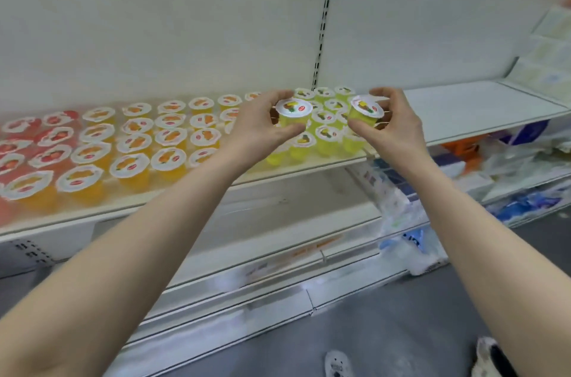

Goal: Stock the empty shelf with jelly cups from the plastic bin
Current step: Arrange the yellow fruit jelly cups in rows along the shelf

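Both hands are reaching out over the shelf (pixel 324 162), each one gripping a jelly cup. The left hand (pixel 258 126) is curling its thumb and fingers round the left yellow cup (pixel 293 112), holding it upright just above the shelved yellow cups (pixel 327 132). The right hand (pixel 395 129) is pinching the right yellow cup (pixel 366 112) by its sides, and this cup is tilting slightly toward the left. The two held cups are hovering near each other without touching, with the shelved yellow ones showing between them.

The shelf is carrying rows of sealed cups: red cups (pixel 18 142) are sitting at the left end, orange cups (pixel 170 135) are filling the middle, and the yellow ones are standing at the right end, below the slotted upright (pixel 321 21). On the lower shelves to the right, blurred packages (pixel 525 160) in white, blue and orange are lying. Near the bottom edge, two shoes (pixel 338 364) are standing on the grey floor (pixel 401 330).
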`<state>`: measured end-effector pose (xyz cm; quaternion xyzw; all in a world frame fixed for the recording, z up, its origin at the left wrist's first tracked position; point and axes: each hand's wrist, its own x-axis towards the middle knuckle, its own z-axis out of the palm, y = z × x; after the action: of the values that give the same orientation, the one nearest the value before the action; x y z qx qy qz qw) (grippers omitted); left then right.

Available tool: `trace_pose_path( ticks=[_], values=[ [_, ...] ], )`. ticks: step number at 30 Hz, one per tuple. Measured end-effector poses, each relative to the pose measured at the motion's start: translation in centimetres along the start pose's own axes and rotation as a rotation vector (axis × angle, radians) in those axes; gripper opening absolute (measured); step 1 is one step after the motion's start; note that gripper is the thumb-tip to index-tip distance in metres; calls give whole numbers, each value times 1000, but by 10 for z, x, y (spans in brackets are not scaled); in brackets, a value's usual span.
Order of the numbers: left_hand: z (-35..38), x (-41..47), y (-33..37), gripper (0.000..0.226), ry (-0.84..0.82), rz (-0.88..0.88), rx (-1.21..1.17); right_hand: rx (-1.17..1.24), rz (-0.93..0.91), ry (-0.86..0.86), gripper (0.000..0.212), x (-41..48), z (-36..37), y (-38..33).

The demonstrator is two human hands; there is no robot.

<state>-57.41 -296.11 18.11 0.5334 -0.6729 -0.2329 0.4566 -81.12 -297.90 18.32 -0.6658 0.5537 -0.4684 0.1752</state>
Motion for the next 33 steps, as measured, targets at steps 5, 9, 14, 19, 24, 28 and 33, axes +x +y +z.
trace_pose_path(
  ticks=[5,9,14,19,24,28,33],
  values=[
    [52,49,9,65,92,-52,28,-18,-30,-62,55,74,-27,55],
    [87,84,13,64,168,-96,51,-70,-48,-136,55,133,-39,97],
    [112,116,10,65,241,-184,100,-120,-21,-222,54,192,-29,148],
    [125,133,10,62,294,-255,155,-174,-6,-333,60,232,-6,190],
    [128,147,5,64,311,-274,179,-217,-26,-399,61,260,21,207],
    [134,158,4,63,324,-276,218,-198,-35,-417,61,274,35,215],
    [144,171,4,64,317,-265,209,-184,-60,-423,61,284,44,217]
  ],
)
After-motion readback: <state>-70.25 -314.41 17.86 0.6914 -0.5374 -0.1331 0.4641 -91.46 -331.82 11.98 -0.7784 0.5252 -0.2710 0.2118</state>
